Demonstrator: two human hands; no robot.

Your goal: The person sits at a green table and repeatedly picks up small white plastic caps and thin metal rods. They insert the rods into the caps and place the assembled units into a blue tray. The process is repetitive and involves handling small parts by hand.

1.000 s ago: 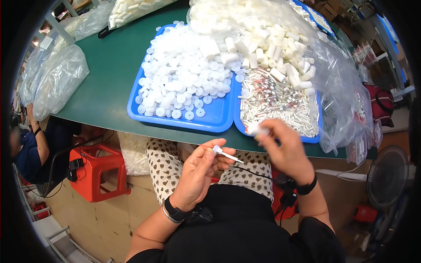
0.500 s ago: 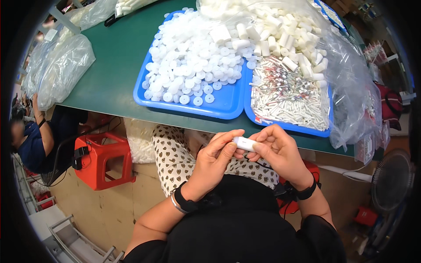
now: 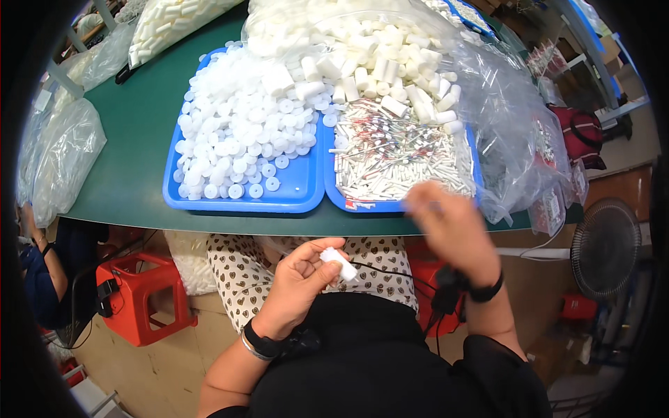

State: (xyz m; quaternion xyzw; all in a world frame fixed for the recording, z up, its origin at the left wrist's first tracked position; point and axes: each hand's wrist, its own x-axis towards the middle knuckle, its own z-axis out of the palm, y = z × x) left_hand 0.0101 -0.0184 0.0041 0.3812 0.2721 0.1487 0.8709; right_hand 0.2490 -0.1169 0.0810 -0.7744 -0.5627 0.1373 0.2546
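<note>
Left hand [image 3: 298,277]: thumb and fingers pinch the white cylinder [image 3: 341,264].
White cylinder: at left hand's two o'clock; likely light, slightly soft; best held gently around its middle.
Right hand [image 3: 451,226]: at the cylinder's two o'clock, near the sticks [image 3: 390,182]; blurred, grip cannot be told.

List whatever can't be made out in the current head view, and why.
- Right hand, head view: its fingers are blurred; whether it holds anything cannot be told.
- White tube, head view: partly hidden by the left hand.
- Right blue tray, head view: its floor is covered by small white sticks.
- Bag of white rolls, head view: cut off by the top edge.
</note>
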